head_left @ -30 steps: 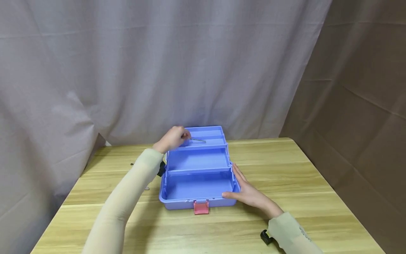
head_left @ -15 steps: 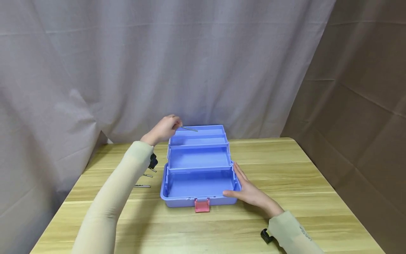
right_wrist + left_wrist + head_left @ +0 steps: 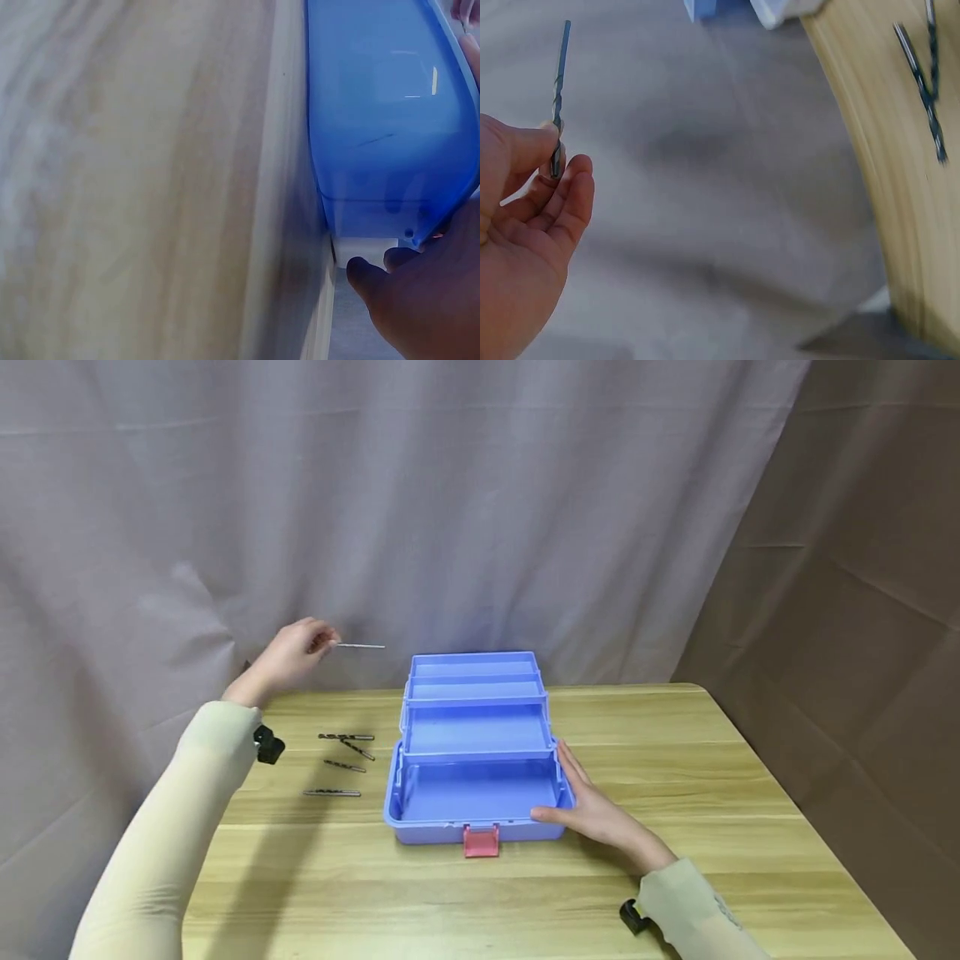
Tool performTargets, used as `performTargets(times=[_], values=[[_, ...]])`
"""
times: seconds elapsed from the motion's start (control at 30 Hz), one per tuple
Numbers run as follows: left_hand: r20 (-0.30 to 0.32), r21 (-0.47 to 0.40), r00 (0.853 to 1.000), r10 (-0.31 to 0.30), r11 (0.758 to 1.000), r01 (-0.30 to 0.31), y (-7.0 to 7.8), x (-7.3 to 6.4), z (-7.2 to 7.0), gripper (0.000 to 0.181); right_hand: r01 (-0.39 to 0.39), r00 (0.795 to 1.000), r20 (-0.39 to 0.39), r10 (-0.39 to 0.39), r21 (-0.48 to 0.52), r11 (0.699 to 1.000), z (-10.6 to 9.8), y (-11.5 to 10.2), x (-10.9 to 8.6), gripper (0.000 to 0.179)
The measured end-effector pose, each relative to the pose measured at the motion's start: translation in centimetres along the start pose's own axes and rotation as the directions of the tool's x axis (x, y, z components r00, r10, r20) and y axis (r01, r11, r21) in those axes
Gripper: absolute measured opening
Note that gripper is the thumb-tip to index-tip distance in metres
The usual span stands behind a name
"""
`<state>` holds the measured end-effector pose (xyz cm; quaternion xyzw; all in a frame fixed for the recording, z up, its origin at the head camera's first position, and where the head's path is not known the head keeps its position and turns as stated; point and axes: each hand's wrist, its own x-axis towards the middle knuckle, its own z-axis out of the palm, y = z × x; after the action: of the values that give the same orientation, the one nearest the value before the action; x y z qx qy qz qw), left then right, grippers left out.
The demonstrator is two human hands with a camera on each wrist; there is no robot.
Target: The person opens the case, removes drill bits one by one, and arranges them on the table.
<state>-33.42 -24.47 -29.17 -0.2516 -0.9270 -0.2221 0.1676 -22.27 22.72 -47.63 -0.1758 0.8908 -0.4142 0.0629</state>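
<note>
My left hand (image 3: 294, 652) is raised beyond the table's back edge, left of the toolbox. It pinches a thin metal drill bit (image 3: 362, 646) between thumb and fingers; in the left wrist view the bit's plain shank points up and its fluted end sits at the fingertips. An open blue toolbox (image 3: 427, 835) with stepped trays and a red latch (image 3: 481, 843) stands mid-table. My right hand (image 3: 600, 818) rests against its front right corner, thumb at the front rim and straight fingers along the side. In the right wrist view, part of this hand lies beside the blue plastic.
Several dark drill bits, including a lower one (image 3: 332, 792) and an upper one (image 3: 352, 737), lie on the wooden table (image 3: 450, 910) left of the toolbox. A grey curtain (image 3: 480, 510) hangs behind, and a brown one (image 3: 840, 593) at the right.
My left hand has moved left and up, away from the toolbox trays, with the drill bit still pinched. The bits on the table have come into fuller view. My right hand stays at the toolbox.
</note>
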Motion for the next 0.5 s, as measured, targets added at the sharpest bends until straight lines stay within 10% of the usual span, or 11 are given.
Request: performTargets(times=[0.2, 0.5], values=[[-0.051, -0.021, 0.997, -0.051, 0.999, 0.050, -1.5, -2.6, -1.8, 0.016, -0.003, 1.000, -0.012, 0.003, 0.013, 1.000, -0.2, -0.1, -0.4, 0.119], [-0.029, -0.027, 1.000, -0.004, 1.000, 0.004, -1.3, -7.4, 0.6, 0.008, 0.005, 1.000, -0.001, -0.005, 0.004, 1.000, 0.1, 0.0, -0.3, 0.118]])
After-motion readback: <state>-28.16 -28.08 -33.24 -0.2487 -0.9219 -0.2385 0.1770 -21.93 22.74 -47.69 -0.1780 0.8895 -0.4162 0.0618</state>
